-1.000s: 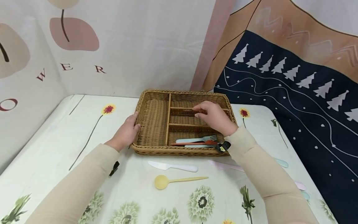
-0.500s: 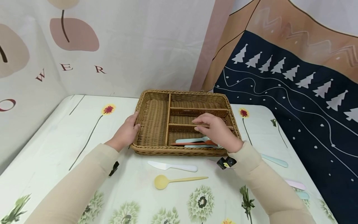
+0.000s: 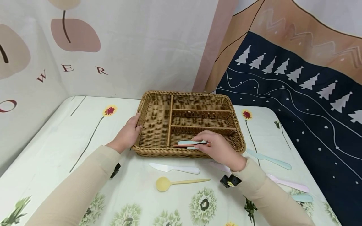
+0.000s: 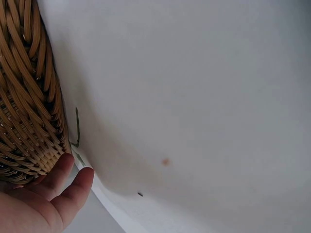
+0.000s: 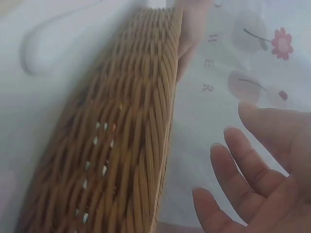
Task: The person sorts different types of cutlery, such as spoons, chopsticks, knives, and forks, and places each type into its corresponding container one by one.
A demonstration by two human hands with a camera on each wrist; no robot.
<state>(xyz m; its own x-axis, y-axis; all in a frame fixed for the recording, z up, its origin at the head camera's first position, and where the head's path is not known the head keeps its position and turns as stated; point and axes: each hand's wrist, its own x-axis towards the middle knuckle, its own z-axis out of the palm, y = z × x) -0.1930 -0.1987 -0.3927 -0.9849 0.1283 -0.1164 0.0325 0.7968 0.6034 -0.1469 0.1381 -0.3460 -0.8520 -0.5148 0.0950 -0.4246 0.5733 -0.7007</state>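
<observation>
A brown wicker basket with several compartments stands on the table. My left hand holds its left side at the rim; in the left wrist view fingertips lie against the outer weave. My right hand is over the front right compartment, its fingertips at the cutlery there. That cutlery is a light blue fork, a red-orange utensil and another light blue piece, their right ends hidden by the hand. In the right wrist view the fingers are spread apart, nothing visible between them.
In front of the basket lie a white knife and a yellow spoon. Partly behind the right arm are a pink utensil, a light blue knife, another pink utensil and a light blue handle. Fabric backdrops rise behind.
My right hand has moved from above the middle compartments towards the front, down to the cutlery in the front right compartment. The left hand and basket have stayed in place.
</observation>
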